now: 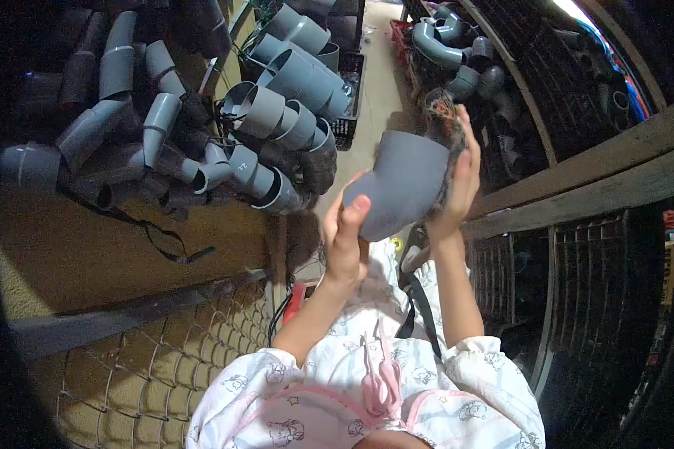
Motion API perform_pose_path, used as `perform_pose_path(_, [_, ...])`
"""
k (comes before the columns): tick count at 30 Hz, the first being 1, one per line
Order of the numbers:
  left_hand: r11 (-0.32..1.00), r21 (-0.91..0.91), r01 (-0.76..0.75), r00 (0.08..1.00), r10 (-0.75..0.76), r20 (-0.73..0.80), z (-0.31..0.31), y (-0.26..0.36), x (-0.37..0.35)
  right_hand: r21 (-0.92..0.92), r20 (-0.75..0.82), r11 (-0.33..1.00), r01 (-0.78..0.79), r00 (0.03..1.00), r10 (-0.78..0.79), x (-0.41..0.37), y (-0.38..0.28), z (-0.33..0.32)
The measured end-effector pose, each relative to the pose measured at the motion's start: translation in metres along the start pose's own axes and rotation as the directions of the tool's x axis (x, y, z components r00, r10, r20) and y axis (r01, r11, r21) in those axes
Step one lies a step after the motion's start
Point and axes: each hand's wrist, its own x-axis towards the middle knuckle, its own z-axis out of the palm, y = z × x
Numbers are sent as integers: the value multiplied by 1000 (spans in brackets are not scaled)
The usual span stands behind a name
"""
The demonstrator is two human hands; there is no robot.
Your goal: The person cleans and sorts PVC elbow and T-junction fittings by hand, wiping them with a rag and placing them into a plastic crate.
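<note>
I hold a grey plastic pipe elbow (403,183) up in front of me with both hands. My left hand (344,232) grips its lower end, thumb on the outer wall. My right hand (460,176) is cupped around the elbow's right side and presses a dark, frayed piece of cloth (443,116) against it. The cloth sticks out above my fingers. My white patterned sleeves and a pink ribbon show at the bottom of the view.
Bundles of grey pipe fittings (277,112) hang strung together on the left wall. A chain-link fence (165,359) runs below them. A black crate (350,123) stands on the floor ahead. More fittings (453,45) and wire racks behind wooden beams (577,179) fill the right.
</note>
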Motion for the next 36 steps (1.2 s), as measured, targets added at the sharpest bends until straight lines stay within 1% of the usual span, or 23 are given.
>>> perform_pose_path(2, [934, -285, 216, 974, -228, -9, 2, -2, 5, -130, 4, 980, 152, 988, -153, -20, -2, 9])
perform_pose_path(4, [958, -171, 230, 971, -238, -24, -4, -9, 12, -333, 99, 889, 314, 949, -298, -42, -5, 12])
perform_pose_path(6, [958, -102, 268, 963, -268, 16, -10, -14, 13, -313, 110, 896, 313, 950, -294, -33, -10, 8])
perform_pose_path(8, [945, -62, 322, 943, -314, 108, -17, -12, 7, -252, 184, 949, 192, 972, -148, 1, -25, 2])
perform_pose_path(9, [952, -24, 306, 944, -300, 139, -20, -11, 6, -158, 156, 987, 41, 988, -16, 14, -26, 0])
perform_pose_path(10, [951, -38, 308, 944, -300, 135, -18, -9, 5, -10, 152, 984, -178, 972, 178, 23, -25, -2])
perform_pose_path(11, [950, -54, 308, 945, -299, 132, -15, -6, 5, 53, 118, 952, -300, 949, 292, 22, -27, -1])
perform_pose_path(13, [928, -171, 332, 941, -314, 122, -8, -2, 7, 14, 27, 976, -216, 976, 216, 6, -20, 6])
perform_pose_path(15, [858, -367, 360, 933, -343, 112, -4, 4, 19, -222, 3, 963, 153, 988, -156, -31, -3, 23])
perform_pose_path(16, [876, -358, 323, 945, -318, 74, -2, 6, 23, -333, 38, 891, 308, 949, -314, -42, -3, 30])
perform_pose_path(18, [909, -312, 275, 956, -226, 187, -10, 6, 28, -387, 160, 808, 444, 895, -416, -42, -2, 29])
perform_pose_path(20, [827, -431, 361, 908, -205, 366, -12, 6, 27, -413, 270, 731, 543, 840, -471, -29, -7, 24])
perform_pose_path(22, [732, -491, 472, 844, -213, 492, -19, 4, 23, -281, 282, 839, 466, 876, -392, -4, -18, 22])
perform_pose_path(23, [718, -476, 508, 845, -310, 435, -26, 1, 23, -199, 178, 904, 379, 921, -347, 5, -19, 26])
perform_pose_path(24, [699, -463, 544, 836, -402, 374, -31, -1, 24, -114, 140, 972, 208, 971, -191, 7, -21, 28])
perform_pose_path(26, [582, -536, 612, 786, -372, 493, -37, -6, 26, 68, 116, 986, -150, 983, 142, 10, -24, 29])
perform_pose_path(27, [517, -565, 644, 760, -350, 547, -39, -6, 26, -18, 120, 999, -46, 992, 48, 6, -22, 31])
perform_pose_path(30, [591, -514, 622, 783, -462, 418, -40, 0, 33, -27, 11, 1000, 11, 1000, -11, -13, -23, 41])
perform_pose_path(31, [637, -414, 650, 741, -412, 531, -45, -1, 34, -46, 5, 996, 72, 997, -72, -19, -19, 39])
perform_pose_path(32, [808, -253, 531, 825, -426, 371, -43, 0, 34, -64, 0, 989, 133, 991, -133, -22, -15, 36])
perform_pose_path(33, [913, -46, 405, 898, -387, 210, -39, 3, 32, -83, -6, 978, 192, 981, -193, -24, -13, 33])
perform_pose_path(34, [941, 187, 283, 952, -299, 63, -35, 5, 31, -100, 27, 980, 175, 985, -173, -23, -12, 28])
perform_pose_path(36, [951, 294, 97, 984, -136, 114, -24, 12, 30, -141, 90, 980, 137, 988, -125, -22, -12, 18])
